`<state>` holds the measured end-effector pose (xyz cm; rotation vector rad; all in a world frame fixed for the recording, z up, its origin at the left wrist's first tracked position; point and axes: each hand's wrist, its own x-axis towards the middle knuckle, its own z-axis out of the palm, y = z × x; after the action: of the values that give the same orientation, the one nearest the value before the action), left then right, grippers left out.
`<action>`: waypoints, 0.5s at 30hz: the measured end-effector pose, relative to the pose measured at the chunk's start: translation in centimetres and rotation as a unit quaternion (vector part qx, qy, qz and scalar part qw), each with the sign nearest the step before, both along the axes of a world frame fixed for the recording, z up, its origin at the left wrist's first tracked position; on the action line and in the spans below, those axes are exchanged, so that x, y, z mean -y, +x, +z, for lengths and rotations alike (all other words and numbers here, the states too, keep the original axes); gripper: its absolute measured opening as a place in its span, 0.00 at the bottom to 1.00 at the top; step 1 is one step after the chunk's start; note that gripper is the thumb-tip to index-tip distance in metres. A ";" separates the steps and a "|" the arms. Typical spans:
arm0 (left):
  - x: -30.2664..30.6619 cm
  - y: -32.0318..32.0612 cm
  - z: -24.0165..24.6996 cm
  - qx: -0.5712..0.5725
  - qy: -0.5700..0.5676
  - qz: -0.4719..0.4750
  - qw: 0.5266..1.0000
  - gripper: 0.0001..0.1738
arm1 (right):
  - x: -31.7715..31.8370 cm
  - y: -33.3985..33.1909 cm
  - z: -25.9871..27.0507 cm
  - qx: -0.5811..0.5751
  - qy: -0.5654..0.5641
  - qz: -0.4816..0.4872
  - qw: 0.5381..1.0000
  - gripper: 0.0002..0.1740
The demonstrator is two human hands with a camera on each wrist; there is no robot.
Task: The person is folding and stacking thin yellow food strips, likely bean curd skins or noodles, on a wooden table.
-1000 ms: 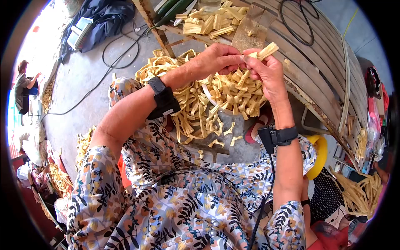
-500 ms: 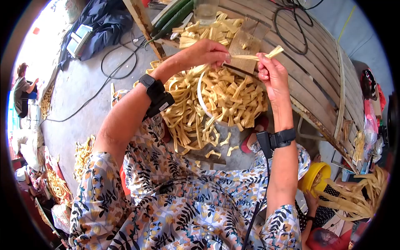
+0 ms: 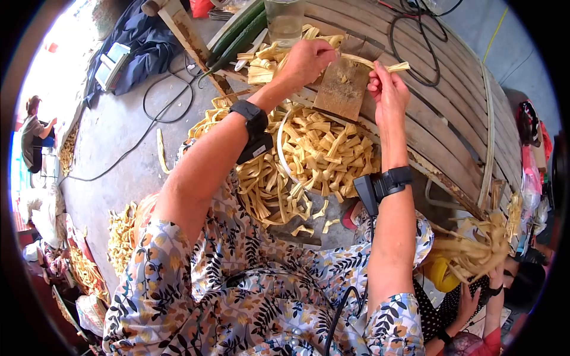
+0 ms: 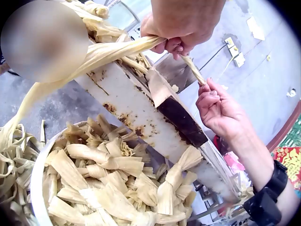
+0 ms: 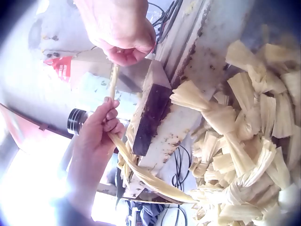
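Note:
A pale yellow strip (image 3: 358,60) stretches between the two hands above a wooden block (image 3: 339,98). My left hand (image 3: 307,61) pinches one part of it; in the left wrist view the long tail of the strip (image 4: 106,52) runs from that hand (image 4: 181,23) down toward the left. With thumb and fingers, my right hand (image 3: 389,92) holds the other part, and a short end sticks out past it. Below, a white-rimmed container (image 4: 40,188) holds many knotted pieces (image 4: 115,188). Loose long strips (image 3: 261,190) lie beside it.
The slatted table (image 3: 451,113) carries black cables (image 3: 395,44), a glass of liquid (image 3: 285,24), green cucumbers (image 3: 240,38) and more yellow pieces (image 3: 261,71). A rusty frame post (image 3: 187,35) stands at the left. Another person's hands (image 3: 469,302) are at lower right, near a strip bundle (image 3: 475,249).
The hands have moved apart from their touching position, drawing the strip out between them, and now stand higher over the block. The bundle at lower right has shifted left.

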<state>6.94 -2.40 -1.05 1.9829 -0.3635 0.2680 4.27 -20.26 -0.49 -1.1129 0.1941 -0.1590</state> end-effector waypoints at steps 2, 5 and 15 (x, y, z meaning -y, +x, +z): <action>0.2 0.3 0.0 -0.007 -0.004 0.007 1.000 0.11 | -0.1 0.4 -0.1 0.005 0.005 -0.006 1.000 0.08; 0.3 0.7 -1.1 0.011 0.024 0.028 0.999 0.11 | -0.1 0.8 -1.2 -0.025 -0.068 -0.015 0.997 0.08; -2.0 -3.3 0.8 -0.151 -0.121 -0.144 0.970 0.12 | 1.3 -4.7 0.5 -0.064 -0.180 0.161 0.968 0.14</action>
<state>3.66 -0.45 -0.24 1.6719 -0.3943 -0.1683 -0.39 -21.60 0.04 -1.5019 0.0983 0.1760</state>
